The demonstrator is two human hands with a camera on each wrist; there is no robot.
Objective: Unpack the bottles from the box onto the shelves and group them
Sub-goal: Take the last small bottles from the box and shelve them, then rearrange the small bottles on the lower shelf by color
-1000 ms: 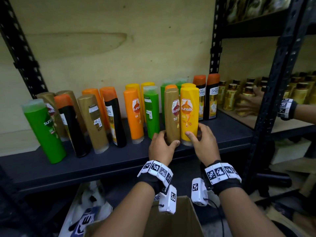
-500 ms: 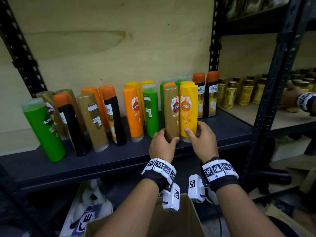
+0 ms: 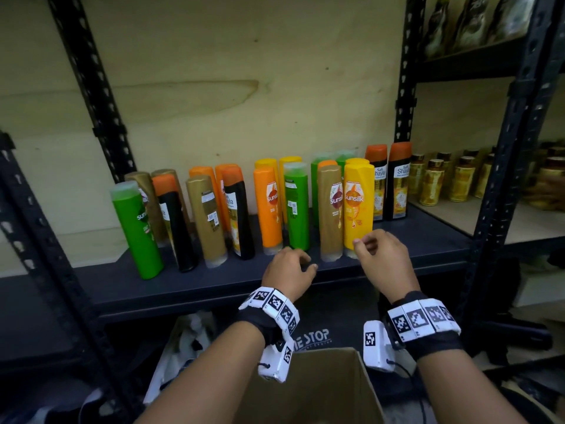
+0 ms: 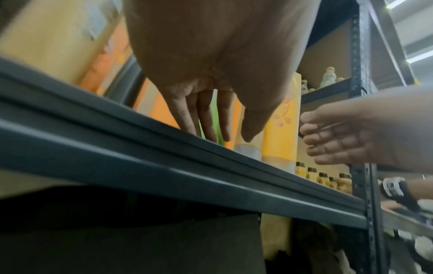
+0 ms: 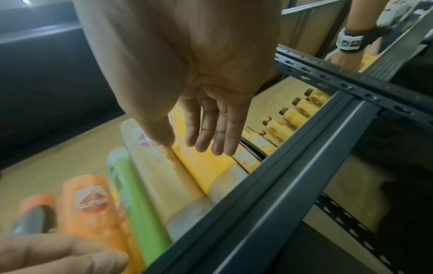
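Observation:
A brown Sunsilk bottle (image 3: 330, 209) and a yellow Sunsilk bottle (image 3: 357, 206) stand side by side near the front of the dark shelf (image 3: 412, 237). My left hand (image 3: 290, 264) hovers over the shelf edge just left of the brown bottle, fingers loose, holding nothing. My right hand (image 3: 376, 249) is in front of the yellow bottle's base, fingers relaxed and off it. The wrist views show both hands empty: left hand (image 4: 211, 118), right hand (image 5: 206, 133). The open cardboard box (image 3: 308, 390) sits below my forearms.
Several green, orange, brown, black and yellow bottles (image 3: 269, 206) stand in loose rows along the shelf. Small amber bottles (image 3: 434, 182) fill the adjoining shelf at right, where another person's hand (image 5: 344, 55) works. Black uprights (image 3: 501, 166) frame the bays.
Both hands have let go of the brown and yellow bottles and drawn back toward me. The two bottles stay standing on the shelf.

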